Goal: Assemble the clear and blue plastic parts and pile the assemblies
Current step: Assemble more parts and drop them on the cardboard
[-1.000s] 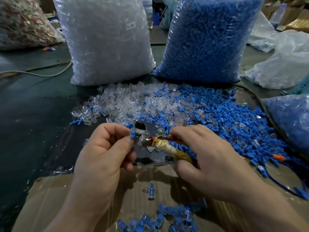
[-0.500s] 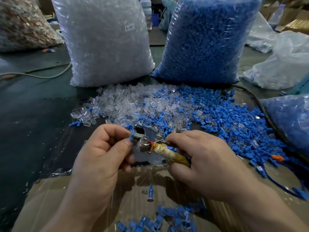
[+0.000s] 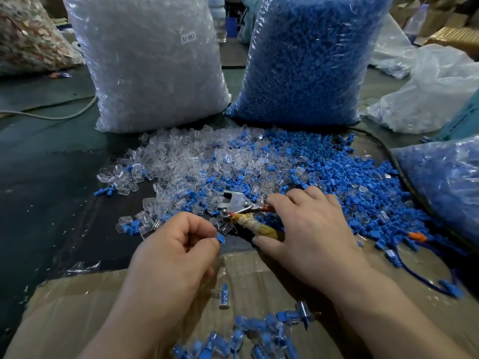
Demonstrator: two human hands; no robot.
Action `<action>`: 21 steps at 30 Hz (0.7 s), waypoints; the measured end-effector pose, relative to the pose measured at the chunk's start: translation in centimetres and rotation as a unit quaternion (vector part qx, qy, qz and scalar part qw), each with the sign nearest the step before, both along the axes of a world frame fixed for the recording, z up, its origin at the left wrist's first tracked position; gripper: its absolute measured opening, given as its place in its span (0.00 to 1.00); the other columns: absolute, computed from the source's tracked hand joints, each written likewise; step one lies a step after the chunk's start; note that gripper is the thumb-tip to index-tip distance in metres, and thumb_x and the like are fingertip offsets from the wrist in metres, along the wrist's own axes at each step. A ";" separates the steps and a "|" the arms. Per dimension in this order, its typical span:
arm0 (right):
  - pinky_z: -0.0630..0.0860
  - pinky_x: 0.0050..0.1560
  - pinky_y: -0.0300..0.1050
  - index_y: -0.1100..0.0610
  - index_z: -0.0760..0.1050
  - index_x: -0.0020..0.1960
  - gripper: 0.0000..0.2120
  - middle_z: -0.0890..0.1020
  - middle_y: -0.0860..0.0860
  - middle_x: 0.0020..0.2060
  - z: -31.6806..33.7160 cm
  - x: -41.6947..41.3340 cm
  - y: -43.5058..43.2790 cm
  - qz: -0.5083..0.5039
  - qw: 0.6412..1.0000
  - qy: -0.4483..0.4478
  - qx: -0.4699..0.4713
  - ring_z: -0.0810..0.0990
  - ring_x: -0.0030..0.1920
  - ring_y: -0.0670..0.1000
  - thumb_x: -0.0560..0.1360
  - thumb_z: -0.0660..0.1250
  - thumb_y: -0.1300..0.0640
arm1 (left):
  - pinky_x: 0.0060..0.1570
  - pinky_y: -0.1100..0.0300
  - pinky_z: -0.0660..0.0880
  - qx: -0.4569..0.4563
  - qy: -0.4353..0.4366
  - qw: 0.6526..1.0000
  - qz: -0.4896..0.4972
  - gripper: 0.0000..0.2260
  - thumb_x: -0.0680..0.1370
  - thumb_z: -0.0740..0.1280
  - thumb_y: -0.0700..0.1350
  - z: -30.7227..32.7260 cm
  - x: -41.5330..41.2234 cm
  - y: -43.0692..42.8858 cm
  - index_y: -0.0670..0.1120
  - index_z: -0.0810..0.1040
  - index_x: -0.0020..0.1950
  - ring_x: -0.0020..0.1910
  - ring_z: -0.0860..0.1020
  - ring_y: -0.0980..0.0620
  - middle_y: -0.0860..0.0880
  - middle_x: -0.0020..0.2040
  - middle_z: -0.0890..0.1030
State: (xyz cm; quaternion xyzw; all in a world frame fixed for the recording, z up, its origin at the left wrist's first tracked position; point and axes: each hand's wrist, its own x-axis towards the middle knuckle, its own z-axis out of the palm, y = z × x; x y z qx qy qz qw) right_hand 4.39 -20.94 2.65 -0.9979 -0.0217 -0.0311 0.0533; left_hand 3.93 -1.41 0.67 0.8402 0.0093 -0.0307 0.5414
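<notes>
Blue plastic piece (image 3: 221, 239) is pinched between the thumb and curled fingers of the left hand (image 3: 178, 244), just beside the metal head of the pliers (image 3: 236, 202); whether a clear part is already seated on it cannot be confirmed from this angle. Right hand (image 3: 311, 237) is wrapped around the pliers' handles, one tape-bound and one red, with the tool lying over the loose clear parts (image 3: 191, 156) and loose blue parts (image 3: 350, 177) spread on the dark mat (image 3: 51, 190). Finished assemblies (image 3: 259, 332) lie heaped on the cardboard (image 3: 90, 307), nearer the camera than both hands
</notes>
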 end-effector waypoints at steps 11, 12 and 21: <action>0.70 0.44 0.51 0.51 0.76 0.45 0.16 0.78 0.46 0.39 1.3 -2.4 2.5 0.163 0.976 -0.121 0.082 0.75 0.40 0.52 0.81 0.54 0.46 | 0.27 0.73 0.73 0.006 -0.064 0.998 -0.022 0.13 0.76 0.71 0.44 1.3 -1.5 -0.9 0.65 0.80 0.46 0.29 0.81 0.59 0.55 0.33 0.84; 0.70 0.44 0.50 0.51 0.76 0.45 0.16 0.78 0.46 0.40 1.3 -2.5 2.4 0.161 0.977 -0.113 0.080 0.75 0.40 0.52 0.81 0.52 0.46 | 0.26 0.73 0.72 -0.004 -0.070 0.997 -0.022 0.13 0.76 0.72 0.43 1.4 -1.6 -0.9 0.64 0.80 0.45 0.29 0.81 0.59 0.55 0.33 0.84; 0.69 0.40 0.46 0.55 0.74 0.44 0.12 0.76 0.48 0.39 1.2 -3.0 2.7 0.182 0.966 -0.129 0.133 0.72 0.40 0.51 0.79 0.56 0.52 | 0.23 0.69 0.73 -0.091 -0.010 0.995 -0.051 0.18 0.63 0.61 0.66 1.9 -1.5 -0.4 0.57 0.82 0.41 0.24 0.79 0.56 0.49 0.30 0.83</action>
